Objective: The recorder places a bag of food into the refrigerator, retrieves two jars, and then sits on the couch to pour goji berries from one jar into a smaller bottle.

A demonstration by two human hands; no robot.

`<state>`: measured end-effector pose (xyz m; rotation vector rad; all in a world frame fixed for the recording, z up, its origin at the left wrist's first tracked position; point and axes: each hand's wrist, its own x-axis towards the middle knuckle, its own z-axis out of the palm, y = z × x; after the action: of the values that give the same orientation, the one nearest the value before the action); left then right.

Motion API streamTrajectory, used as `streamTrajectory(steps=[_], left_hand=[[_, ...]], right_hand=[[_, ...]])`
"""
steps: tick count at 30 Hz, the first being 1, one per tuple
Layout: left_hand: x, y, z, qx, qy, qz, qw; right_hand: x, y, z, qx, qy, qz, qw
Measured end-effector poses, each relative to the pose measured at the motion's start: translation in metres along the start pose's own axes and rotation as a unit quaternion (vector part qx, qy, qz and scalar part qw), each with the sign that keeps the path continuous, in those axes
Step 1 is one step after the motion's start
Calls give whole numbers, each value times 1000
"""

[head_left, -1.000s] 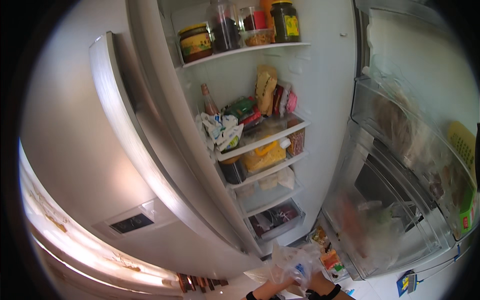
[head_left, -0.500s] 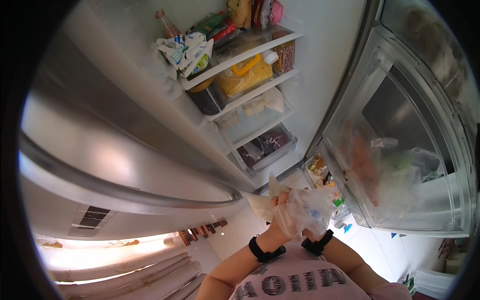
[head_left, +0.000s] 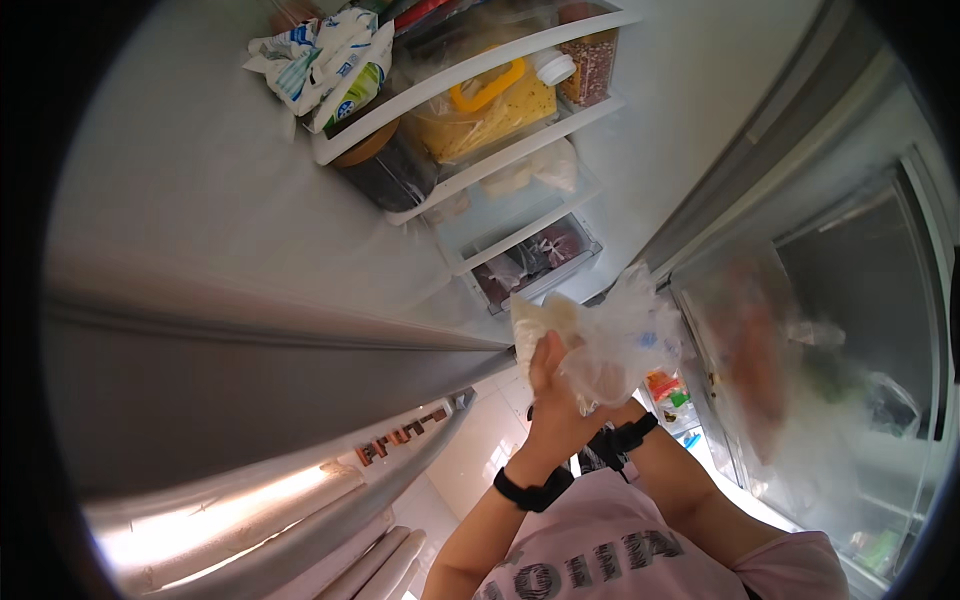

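Between both hands, crinkled clear plastic bag (head_left: 620, 335)

White fridge door shelves (head_left: 470, 75) carry a yellow-handled jug (head_left: 490, 105) and crumpled packets (head_left: 325, 55).

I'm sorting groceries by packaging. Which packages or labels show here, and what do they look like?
Crinkled clear plastic bag: held in both hands, centre.
Crumpled white-blue-green printed wrapper: upper door shelf, left.
Yellow-handled clear tub: same shelf, right.
Dark-filled clear pack: lowest door bin.
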<state>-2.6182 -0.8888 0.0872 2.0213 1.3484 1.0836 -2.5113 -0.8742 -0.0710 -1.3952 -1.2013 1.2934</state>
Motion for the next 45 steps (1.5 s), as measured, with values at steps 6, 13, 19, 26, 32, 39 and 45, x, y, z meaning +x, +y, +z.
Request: streamTrajectory(steps=[6,13,19,26,32,39,45], left_hand=[[-46,-24,-36,-6,-62,-196,979],[-125,-46,-43,-13,-73,-361,930],[-141,-54,-37,-80,-63,-428,898],[-144,-63,-42,-89,-85,-453,883],[-148,-62,-40,-112,-122,-469,867],[-156,-66,-41,-120,-158,-488,850],[-159,-70,-40,-135,-127,-466,865]], right_hand=[[96,15,22,-55,130,-21,990],[203,-56,91,431,215,150,863],[259,-47,133,594,111,211,768],[277,44,131,-114,-43,-103,987],[285,9,119,-421,186,-317,830],[287,7,115,-319,172,-348,865],[290,21,117,107,104,-211,966]])
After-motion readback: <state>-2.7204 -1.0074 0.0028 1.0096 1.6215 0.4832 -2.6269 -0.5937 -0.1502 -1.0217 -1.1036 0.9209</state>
